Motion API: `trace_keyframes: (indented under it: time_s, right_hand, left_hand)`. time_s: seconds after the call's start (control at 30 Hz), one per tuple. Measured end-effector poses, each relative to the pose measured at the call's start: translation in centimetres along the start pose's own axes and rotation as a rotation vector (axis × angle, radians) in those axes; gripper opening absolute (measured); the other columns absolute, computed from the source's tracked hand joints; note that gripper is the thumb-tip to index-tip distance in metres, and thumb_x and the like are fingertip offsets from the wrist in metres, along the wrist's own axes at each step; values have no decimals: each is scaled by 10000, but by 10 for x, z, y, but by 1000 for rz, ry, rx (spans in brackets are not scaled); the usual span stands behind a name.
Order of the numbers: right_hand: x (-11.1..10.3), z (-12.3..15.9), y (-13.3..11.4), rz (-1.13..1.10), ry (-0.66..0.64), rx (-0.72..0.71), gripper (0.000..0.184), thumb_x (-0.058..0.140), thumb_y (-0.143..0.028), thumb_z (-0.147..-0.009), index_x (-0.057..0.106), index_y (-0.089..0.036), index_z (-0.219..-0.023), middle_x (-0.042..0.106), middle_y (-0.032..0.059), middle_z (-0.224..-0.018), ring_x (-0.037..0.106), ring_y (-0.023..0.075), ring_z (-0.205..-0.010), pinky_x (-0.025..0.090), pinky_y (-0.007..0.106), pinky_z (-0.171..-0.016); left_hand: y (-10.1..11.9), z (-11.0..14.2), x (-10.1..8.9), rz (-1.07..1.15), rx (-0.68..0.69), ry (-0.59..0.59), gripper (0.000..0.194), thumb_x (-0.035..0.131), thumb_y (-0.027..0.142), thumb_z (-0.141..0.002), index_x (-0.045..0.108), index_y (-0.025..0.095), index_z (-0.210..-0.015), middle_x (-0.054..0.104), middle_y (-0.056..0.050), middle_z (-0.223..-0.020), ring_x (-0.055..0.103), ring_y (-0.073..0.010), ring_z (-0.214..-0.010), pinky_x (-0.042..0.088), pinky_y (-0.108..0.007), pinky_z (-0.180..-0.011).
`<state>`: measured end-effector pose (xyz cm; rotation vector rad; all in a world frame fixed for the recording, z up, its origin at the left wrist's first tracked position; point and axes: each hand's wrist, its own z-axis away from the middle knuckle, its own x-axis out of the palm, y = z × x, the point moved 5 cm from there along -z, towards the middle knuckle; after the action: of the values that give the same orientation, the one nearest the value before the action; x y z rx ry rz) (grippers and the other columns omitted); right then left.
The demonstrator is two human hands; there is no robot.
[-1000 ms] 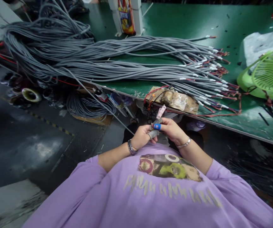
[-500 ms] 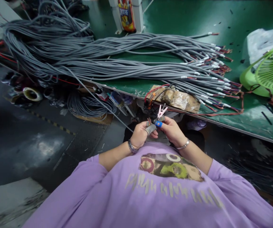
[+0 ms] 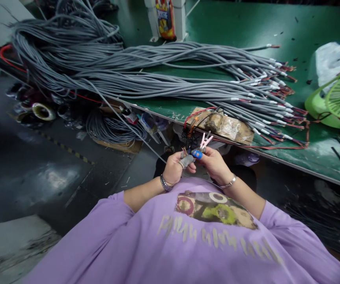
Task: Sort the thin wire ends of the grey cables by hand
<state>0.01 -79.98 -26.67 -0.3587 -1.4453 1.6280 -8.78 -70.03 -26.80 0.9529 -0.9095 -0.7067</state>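
My left hand (image 3: 172,169) is closed around the end of a grey cable (image 3: 142,139), with thin coloured wires (image 3: 184,150) poking up from the fingertips. A grey cover wraps one of its fingers. My right hand (image 3: 217,165) is closed in a pinch close beside it, with a blue cover on the thumb; what lies between its fingers is too small and hidden to name. Just above the right fingertips stands a pink peg-like clip (image 3: 206,141); whether the fingers touch it I cannot tell. Dark wires (image 3: 189,139) hang behind the hands at the bench edge.
Many grey cables (image 3: 158,85) with stripped ends lie across the green bench (image 3: 241,23). A taped block (image 3: 221,124) sits at its front edge. To the right stands a green fan (image 3: 320,106). A cable coil (image 3: 113,130) lies below the bench.
The view has shifted slightly, so the bench and cables appear farther right. Both hands stay together at nearly the same spot, their grips much the same.
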Motion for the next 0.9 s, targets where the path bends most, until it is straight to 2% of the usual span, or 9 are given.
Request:
trace_keyframes:
  time_s: [0.33, 0.53, 0.6, 0.77, 0.9]
  right_hand:
    - [0, 3, 2, -26, 3, 12, 352, 892, -438, -586, 673, -181, -684, 570, -21, -594, 415, 90, -528, 322, 254, -501]
    - [0, 4, 4, -72, 27, 23, 365, 913, -430, -546, 678, -181, -674, 568, -24, -594, 428, 88, -535, 339, 250, -509]
    - [-1, 4, 5, -81, 38, 36, 376, 917, -437, -535, 681, -181, -677, 577, -23, -600, 438, 89, -536, 350, 247, -509]
    - [-1, 3, 7, -83, 56, 53, 392, 919, -442, -532, 683, -177, -698, 612, -10, -641, 470, 92, -554, 375, 243, -520]
    - [-2, 3, 6, -85, 74, 30, 377, 902, -447, -565, 658, -180, -674, 585, -21, -611, 439, 83, -525, 365, 240, -501]
  left_hand:
    - [-1, -2, -3, 37, 27, 25, 386, 774, 488, -695, 590, 152, -744, 685, -15, -601, 641, -145, -471, 538, -255, -471]
    - [0, -3, -5, 89, 18, 91, 414, 783, 506, -666, 582, 156, -758, 683, -13, -596, 642, -150, -465, 513, -243, -445]
    - [-1, -3, -4, 78, 3, 83, 413, 790, 500, -659, 589, 152, -752, 680, -13, -588, 634, -146, -456, 518, -244, -447]
    - [-5, -1, 2, 17, -25, -27, 377, 799, 458, -666, 614, 132, -715, 677, -23, -578, 616, -132, -443, 541, -252, -470]
    - [-2, -1, 1, 55, -18, 35, 386, 802, 465, -655, 609, 138, -728, 676, -21, -572, 609, -129, -434, 517, -234, -449]
